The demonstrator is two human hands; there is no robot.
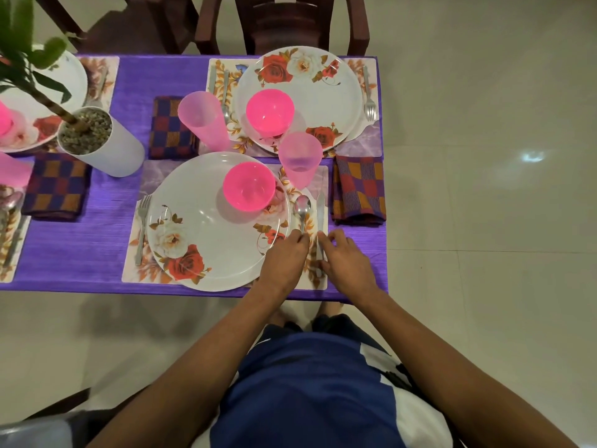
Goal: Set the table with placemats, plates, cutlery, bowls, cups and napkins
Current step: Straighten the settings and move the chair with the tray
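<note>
Your left hand [284, 253] pinches the spoon [303, 210] handle; your right hand [344, 258] pinches the knife [319, 227]. Both lie right of the plate [216, 221], probably being straightened parallel.

Head view, steeply down, close

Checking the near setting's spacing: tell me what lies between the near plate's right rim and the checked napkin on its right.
In the head view, the spoon and the knife lie side by side on the placemat between the near plate and the napkin.
</note>
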